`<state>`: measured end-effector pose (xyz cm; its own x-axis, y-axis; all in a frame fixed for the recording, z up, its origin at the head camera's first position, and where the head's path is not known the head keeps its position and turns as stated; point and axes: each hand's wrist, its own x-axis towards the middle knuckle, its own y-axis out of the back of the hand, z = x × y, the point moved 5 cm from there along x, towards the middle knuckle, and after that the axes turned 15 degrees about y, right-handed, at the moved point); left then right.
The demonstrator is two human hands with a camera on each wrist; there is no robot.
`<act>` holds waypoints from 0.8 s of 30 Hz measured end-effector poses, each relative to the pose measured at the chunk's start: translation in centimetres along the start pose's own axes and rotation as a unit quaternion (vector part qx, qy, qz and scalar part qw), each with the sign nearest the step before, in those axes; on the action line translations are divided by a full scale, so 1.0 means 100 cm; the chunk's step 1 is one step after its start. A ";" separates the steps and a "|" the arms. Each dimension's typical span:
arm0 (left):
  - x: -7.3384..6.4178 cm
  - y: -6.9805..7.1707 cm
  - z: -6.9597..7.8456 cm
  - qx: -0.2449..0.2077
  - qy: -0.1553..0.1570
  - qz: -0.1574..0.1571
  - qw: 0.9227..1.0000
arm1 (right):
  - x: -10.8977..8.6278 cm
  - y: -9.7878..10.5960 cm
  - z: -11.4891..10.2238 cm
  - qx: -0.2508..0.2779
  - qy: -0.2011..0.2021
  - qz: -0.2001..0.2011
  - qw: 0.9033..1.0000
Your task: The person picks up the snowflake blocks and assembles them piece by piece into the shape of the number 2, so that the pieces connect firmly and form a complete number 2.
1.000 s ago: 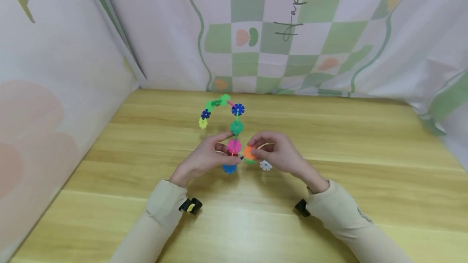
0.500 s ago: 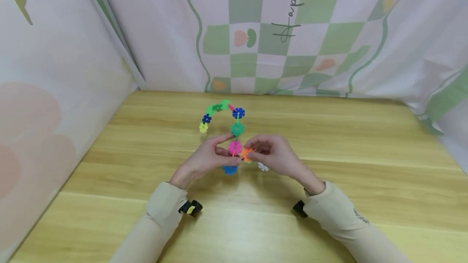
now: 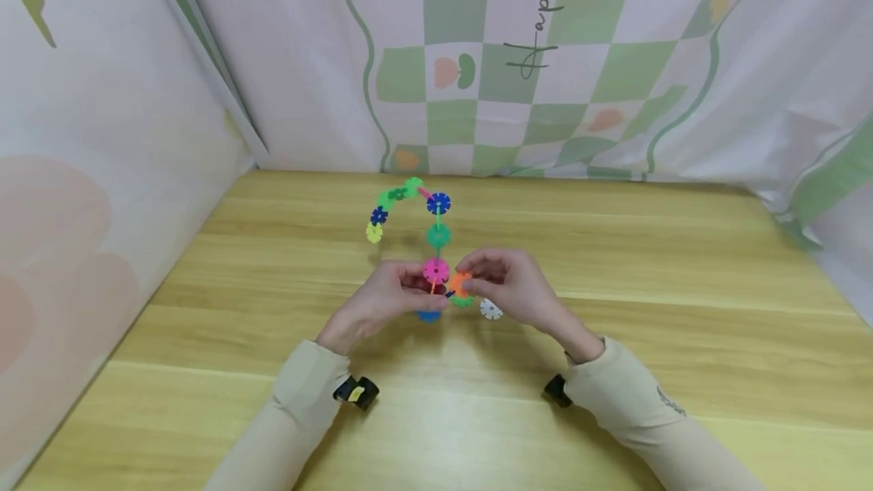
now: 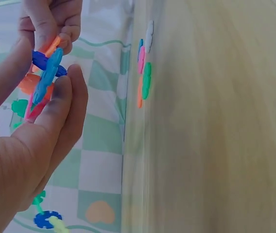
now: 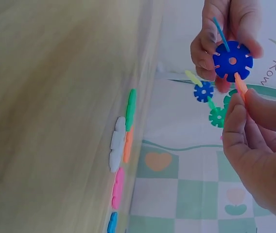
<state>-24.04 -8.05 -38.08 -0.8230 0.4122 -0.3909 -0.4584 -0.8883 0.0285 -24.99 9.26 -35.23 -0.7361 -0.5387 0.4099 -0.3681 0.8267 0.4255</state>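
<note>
Right now, your left hand grips the lower end of a chain of slotted discs, thumb and fingers curled round it at a dark blue disc and a light blue disc joined to it. Your right hand pinches an orange disc between thumb and fingertips, and the right wrist view shows its edge meeting a notch in the dark blue rim — how deep it sits you can't tell. A pink disc shows just above your left thumb; from there the chain rises away from you and bends over to your left, ending in a yellow disc. Loose on the wooden table beyond your hands lie a green disc and a white disc, with pink, blue and orange ones near them. A checkered cloth hangs behind the table.
</note>
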 end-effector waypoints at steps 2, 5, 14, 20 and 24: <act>0.001 0.000 0.000 -0.003 0.000 -0.004 1.000 | 0.000 0.001 0.001 0.006 -0.009 0.002 1.000; 0.002 0.000 -0.001 -0.007 0.002 -0.004 1.000 | -0.001 0.003 0.002 0.013 -0.028 0.007 1.000; 0.001 0.001 0.002 0.015 -0.010 0.008 1.000 | -0.001 0.004 0.002 0.035 -0.039 0.027 0.998; -0.001 -0.003 0.007 0.010 -0.033 0.004 0.999 | -0.002 0.002 0.002 0.040 -0.030 0.050 0.998; -0.003 -0.003 0.009 0.008 -0.046 0.009 0.999 | -0.003 0.000 -0.002 0.037 -0.018 0.065 0.997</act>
<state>-24.01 -7.75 -37.17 -0.8575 0.4144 -0.3049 -0.4489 -0.8922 0.0498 -24.66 9.40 -35.16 -0.7999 -0.4213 0.4275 -0.3083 0.8995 0.3096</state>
